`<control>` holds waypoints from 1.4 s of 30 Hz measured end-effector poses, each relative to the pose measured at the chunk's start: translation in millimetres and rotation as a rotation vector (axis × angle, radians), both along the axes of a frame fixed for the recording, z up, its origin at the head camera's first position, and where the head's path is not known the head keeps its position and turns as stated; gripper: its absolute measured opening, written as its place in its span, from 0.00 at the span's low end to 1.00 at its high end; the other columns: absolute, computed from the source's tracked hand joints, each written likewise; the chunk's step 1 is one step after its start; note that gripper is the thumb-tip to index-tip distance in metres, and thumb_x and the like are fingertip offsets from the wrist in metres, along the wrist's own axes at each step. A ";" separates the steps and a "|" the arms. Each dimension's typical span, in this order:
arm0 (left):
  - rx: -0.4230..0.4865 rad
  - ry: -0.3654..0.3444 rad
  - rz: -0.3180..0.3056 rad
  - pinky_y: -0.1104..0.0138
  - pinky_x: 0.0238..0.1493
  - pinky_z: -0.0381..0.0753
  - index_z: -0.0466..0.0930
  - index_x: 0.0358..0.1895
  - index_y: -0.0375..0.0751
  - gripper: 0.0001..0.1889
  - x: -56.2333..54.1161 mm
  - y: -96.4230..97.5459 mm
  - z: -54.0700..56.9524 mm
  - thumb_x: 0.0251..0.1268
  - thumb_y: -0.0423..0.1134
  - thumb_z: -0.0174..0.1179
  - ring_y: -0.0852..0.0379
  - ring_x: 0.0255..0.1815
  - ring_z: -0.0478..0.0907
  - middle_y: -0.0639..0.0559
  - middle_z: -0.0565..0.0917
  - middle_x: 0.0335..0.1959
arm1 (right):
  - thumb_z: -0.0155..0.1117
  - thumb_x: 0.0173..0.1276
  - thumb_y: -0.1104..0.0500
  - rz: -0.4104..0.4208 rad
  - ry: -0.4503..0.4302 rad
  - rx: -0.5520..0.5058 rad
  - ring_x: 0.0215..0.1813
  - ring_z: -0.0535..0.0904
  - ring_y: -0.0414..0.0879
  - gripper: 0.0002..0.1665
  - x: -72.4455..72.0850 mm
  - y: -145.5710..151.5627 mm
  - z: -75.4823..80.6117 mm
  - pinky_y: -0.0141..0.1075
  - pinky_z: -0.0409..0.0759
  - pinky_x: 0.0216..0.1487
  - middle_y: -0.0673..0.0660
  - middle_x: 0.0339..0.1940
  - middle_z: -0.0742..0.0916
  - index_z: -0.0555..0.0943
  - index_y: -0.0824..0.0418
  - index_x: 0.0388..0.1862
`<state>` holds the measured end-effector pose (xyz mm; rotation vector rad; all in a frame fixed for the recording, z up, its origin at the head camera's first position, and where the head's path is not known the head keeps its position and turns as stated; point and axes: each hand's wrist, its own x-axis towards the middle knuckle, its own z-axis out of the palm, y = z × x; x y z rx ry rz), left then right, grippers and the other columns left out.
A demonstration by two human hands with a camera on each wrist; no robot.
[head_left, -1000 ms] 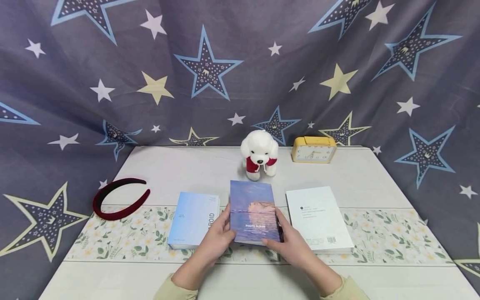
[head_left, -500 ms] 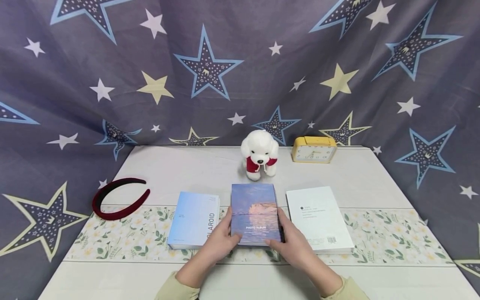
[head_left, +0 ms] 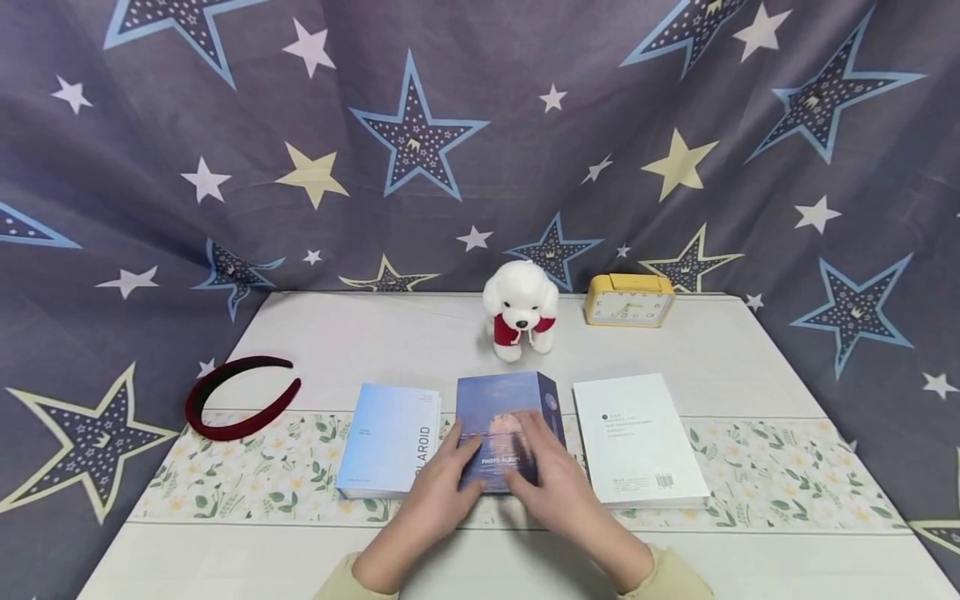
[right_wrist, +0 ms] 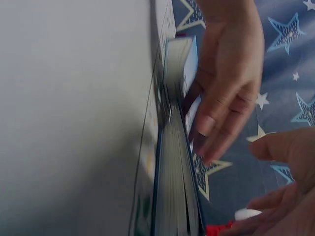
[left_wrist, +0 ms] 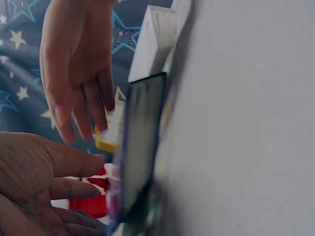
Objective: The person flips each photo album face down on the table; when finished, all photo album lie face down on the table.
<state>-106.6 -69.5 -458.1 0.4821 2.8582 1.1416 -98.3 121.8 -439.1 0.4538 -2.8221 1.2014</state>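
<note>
A blue-purple photo album (head_left: 491, 398) with a pink cliff on its cover lies on the table between two other books. Over its left side is my left hand (head_left: 438, 482), fingers spread and relaxed. Above the right side hovers my right hand (head_left: 553, 477), its fingers covering part of the cliff picture. The left wrist view shows both hands off the album (left_wrist: 141, 140), neither gripping it. Page edges of the album (right_wrist: 173, 172) face the right wrist camera, with the right hand (right_wrist: 288, 184) beside them.
A light-blue Polaroid album (head_left: 386, 433) lies left of the photo album, a white book (head_left: 637, 437) right of it. Behind stand a white toy dog (head_left: 519, 292) and a yellow clock (head_left: 628, 302). A dark red headband (head_left: 240, 429) rests far left.
The photo album has come down onto the table and turned slightly, its spine now showing on the right. Both hands have let go of its sides and moved inward over the cover.
</note>
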 end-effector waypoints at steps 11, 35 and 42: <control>-0.093 0.071 0.168 0.37 0.70 0.46 0.68 0.68 0.30 0.30 7.9 -30.7 15.7 0.63 0.36 0.62 0.32 0.75 0.48 0.28 0.57 0.73 | 0.59 0.73 0.57 0.384 -0.580 -0.594 0.74 0.61 0.61 0.43 -4.7 -40.0 -3.3 0.44 0.65 0.69 0.69 0.76 0.58 0.50 0.70 0.77; -0.234 -0.064 0.399 0.28 0.56 0.61 0.52 0.72 0.22 0.42 -5.6 -78.3 7.1 0.62 0.43 0.60 0.17 0.65 0.55 0.18 0.42 0.72 | 0.50 0.72 0.62 0.216 -0.907 -1.188 0.73 0.59 0.63 0.44 8.1 -83.5 -9.5 0.57 0.68 0.65 0.71 0.74 0.63 0.39 0.71 0.78; -0.164 -0.137 0.384 0.32 0.61 0.59 0.47 0.72 0.20 0.43 -8.8 -79.8 11.1 0.64 0.42 0.60 0.15 0.66 0.50 0.17 0.40 0.72 | 0.50 0.73 0.63 0.150 -0.883 -1.288 0.69 0.64 0.63 0.42 10.4 -84.9 -10.1 0.55 0.71 0.63 0.71 0.71 0.65 0.42 0.73 0.77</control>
